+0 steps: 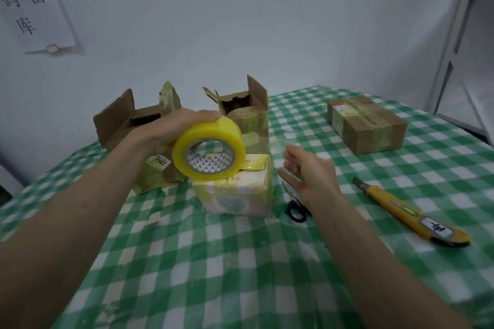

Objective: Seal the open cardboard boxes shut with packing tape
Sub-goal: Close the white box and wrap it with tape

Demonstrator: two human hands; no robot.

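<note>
Tape roll (209, 151) gripped by left hand (171, 128) — right hand (307, 171) seemingly loose.

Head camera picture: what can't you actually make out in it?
All in the one head view:
- Black-handled scissors: the right hand covers most of them.
- Right hand: motion-blurred, so its fingers are unclear.
- Left open brown cardboard box: the left hand and the yellow roll of packing tape it holds cover its front; the inside is dark.
- White wall sheet with printed characters: cut off by the left and top edges.
</note>
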